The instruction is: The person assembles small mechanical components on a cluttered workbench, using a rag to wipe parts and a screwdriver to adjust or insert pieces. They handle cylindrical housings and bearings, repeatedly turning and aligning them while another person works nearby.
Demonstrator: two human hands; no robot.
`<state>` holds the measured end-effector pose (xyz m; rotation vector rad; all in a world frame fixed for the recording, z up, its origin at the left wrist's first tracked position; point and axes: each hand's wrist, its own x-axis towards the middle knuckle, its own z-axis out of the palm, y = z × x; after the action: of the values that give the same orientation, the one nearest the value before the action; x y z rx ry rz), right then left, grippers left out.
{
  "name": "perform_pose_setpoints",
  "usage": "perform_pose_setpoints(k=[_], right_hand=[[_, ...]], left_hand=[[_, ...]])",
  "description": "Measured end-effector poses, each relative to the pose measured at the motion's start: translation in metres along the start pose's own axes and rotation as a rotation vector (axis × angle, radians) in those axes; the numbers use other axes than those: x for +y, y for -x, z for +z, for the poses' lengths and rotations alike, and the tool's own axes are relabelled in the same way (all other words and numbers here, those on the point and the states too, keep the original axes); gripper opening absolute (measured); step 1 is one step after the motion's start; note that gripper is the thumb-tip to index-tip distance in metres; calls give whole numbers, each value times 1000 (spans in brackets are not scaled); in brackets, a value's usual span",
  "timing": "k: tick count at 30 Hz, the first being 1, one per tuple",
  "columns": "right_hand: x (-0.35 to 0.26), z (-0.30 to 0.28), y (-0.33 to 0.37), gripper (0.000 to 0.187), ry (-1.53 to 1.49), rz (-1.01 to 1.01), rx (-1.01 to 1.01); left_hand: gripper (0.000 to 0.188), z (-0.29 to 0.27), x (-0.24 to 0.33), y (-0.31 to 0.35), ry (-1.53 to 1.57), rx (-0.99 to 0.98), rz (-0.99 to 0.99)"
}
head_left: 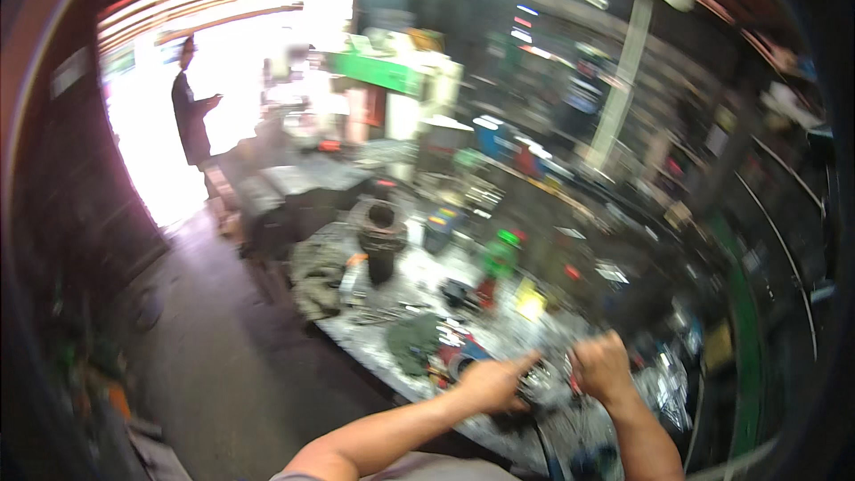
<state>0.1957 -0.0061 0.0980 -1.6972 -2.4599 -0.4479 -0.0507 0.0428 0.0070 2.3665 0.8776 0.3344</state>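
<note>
Motion blurs most of the picture. Over the near end of a cluttered workbench (pixel 356 336), my left hand (pixel 490 385) has its thumb and fingers around the edge of a shiny metal part (pixel 538 381), whose exact kind is too smeared to tell. Just right of it, my right hand (pixel 603 365) is closed in a fist. Something small and reddish shows at its inner side, but I cannot make out what it holds. A dark round-mouthed part (pixel 463 363) lies beside my left hand, next to a dark green cloth (pixel 412 344).
Farther along the bench stand a dark cylindrical metal piece (pixel 381 230), a green bottle (pixel 503 254) and a yellow item (pixel 531 299). Crumpled clear plastic (pixel 670 385) lies to the right. A person (pixel 189 107) stands in the bright doorway at the far left, beyond the concrete floor (pixel 209 330).
</note>
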Motion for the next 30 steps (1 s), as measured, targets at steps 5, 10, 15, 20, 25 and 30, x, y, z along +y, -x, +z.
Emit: perform_pose_setpoints(k=[5, 10, 15, 20, 25, 30], right_hand=[[62, 30, 58, 40, -538, 752, 272], [85, 120, 132, 56, -515, 917, -390], [87, 171, 163, 68, -382, 1056, -392], [56, 149, 156, 79, -789, 1001, -193], [-5, 137, 115, 102, -1328, 969, -465], [-28, 152, 81, 69, -1361, 984, -532]], left_hand=[[119, -10, 14, -5, -123, -42, -51], [117, -7, 45, 3, -91, 23, -232], [107, 16, 53, 4, -49, 162, -351], [105, 39, 23, 16, 309, 403, -341], [104, 51, -4, 84, 705, 704, -348], [103, 51, -24, 171, 442, 830, -455]])
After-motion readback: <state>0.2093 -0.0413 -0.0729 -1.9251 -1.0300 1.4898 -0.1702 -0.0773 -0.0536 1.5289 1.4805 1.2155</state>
